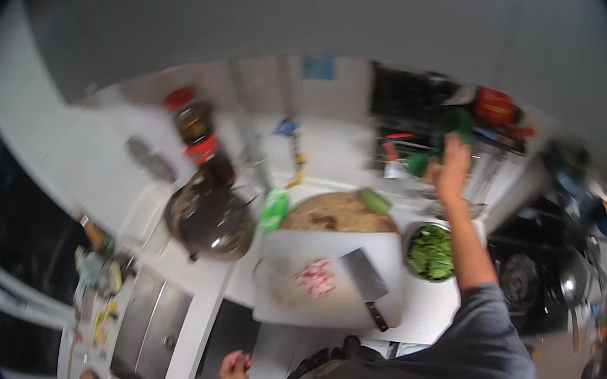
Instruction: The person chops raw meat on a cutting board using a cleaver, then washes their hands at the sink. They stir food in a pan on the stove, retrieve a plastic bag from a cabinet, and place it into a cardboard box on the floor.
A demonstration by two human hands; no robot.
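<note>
My right hand (452,162) stretches up to a rack at the back wall. Its fingers touch or overlap a dark green item (454,124); blur hides whether they grip it. Low on the left, my left hand (236,365) hangs by my body with its fingers curled, and I cannot tell if anything is in it. Before me a white cutting board (290,316) carries a small heap of chopped pinkish meat (315,279). A cleaver (365,275) lies beside the meat, its dark handle toward me. Right of the board stands a bowl of chopped leafy greens (430,252).
Behind the white board lies a round wooden chopping board (329,214) with a green vegetable piece (375,201) and a green bag (274,209) near it. A dark lidded pot (210,218) and red-lidded jars (193,123) stand left. A stove (524,270) is right, a sink (148,316) left.
</note>
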